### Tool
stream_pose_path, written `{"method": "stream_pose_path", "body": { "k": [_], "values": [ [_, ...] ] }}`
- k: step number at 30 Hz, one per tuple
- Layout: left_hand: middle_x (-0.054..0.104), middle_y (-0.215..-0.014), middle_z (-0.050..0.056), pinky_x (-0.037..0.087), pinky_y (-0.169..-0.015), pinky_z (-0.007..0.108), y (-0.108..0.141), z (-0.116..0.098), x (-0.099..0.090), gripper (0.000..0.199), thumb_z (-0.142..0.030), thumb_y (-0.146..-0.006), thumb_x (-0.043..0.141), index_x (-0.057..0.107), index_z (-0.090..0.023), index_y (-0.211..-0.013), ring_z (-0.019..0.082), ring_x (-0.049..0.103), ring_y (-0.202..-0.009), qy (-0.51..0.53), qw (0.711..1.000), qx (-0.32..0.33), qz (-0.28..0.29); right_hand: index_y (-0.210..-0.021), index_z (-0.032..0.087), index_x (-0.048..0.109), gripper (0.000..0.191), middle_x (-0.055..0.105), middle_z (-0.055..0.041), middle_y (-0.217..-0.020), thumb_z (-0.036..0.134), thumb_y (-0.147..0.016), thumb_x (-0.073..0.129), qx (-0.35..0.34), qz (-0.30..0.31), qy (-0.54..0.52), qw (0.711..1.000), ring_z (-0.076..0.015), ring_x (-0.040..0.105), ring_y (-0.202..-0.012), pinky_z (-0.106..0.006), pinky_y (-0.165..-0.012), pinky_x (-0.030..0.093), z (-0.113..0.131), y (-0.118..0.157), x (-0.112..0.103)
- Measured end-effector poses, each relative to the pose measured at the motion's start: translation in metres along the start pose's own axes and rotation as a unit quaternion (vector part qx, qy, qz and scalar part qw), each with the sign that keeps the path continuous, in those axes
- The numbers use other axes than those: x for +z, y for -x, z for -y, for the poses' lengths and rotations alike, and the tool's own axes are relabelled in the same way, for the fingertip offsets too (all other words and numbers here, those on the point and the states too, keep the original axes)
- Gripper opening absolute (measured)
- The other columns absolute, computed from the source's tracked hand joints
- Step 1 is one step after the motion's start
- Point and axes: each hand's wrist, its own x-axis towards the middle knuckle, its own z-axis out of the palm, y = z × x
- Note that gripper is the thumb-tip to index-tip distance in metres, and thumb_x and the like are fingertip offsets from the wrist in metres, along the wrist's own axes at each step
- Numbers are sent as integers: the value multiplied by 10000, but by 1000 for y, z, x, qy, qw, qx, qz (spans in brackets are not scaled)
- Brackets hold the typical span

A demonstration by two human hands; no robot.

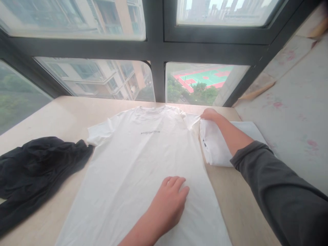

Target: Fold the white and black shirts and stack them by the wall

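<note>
A white T-shirt [133,174] lies spread out with its collar toward the window and small dark lettering across the chest. My left hand [172,200] rests on the lower middle of the shirt, palm down, its fingers loosely extended and holding nothing. Up at the shirt's right side, my right hand [210,114] is closed on the edge of the sleeve, which is drawn out sideways. Beneath that forearm, a folded white cloth item [217,147] lies partly hidden.
Crumpled black clothing [46,164] lies on the left, touching the shirt's left sleeve. The pale ledge [74,112] ends at a dark window frame [159,82]. A wall with flowered paper [294,112], peeling in places, bounds the right side.
</note>
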Motion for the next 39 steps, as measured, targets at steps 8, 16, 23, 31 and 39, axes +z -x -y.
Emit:
{"method": "stream_pose_path", "body": {
  "k": [8,16,23,31,39],
  "values": [
    [584,-1258,115,503,-928,458,-7,14,3,265,-93,-840,486,582,-202,-1062,262,561,-1142,42,998,-41,25,-835,79,700,193,652,-71,-621,175,-824,533,13,23,4,1000,-176,626,-677,-271,-712,476,35,7,-29],
    [555,-1353,127,470,-1040,448,-81,55,-4,430,-226,-911,540,486,-196,-1336,254,546,-1239,195,965,-139,-105,-989,113,669,179,641,-42,-791,162,-838,586,4,-43,-251,967,-82,587,-581,-211,-601,491,65,42,-64],
    [628,-1257,141,463,-995,410,-209,76,-11,452,-342,-897,617,520,-164,-1301,258,605,-1149,223,937,-214,-165,-934,107,691,162,574,3,-645,136,-819,580,-21,-30,-341,939,-71,541,-551,-208,-594,478,49,46,-70],
    [701,-1007,58,466,-846,321,-229,62,6,188,-173,-836,566,666,-227,-987,212,634,-945,188,949,-203,-151,-812,167,730,157,616,8,-639,219,-733,605,18,-116,-287,951,-107,560,-556,-199,-509,463,10,83,-53],
    [700,-925,54,483,-822,346,-230,53,6,134,-191,-811,568,646,-230,-912,232,652,-894,191,944,-223,-148,-848,165,731,154,674,-21,-784,209,-736,636,52,-117,-281,951,-130,622,-661,-204,-549,519,11,87,-46]
  ]
}}
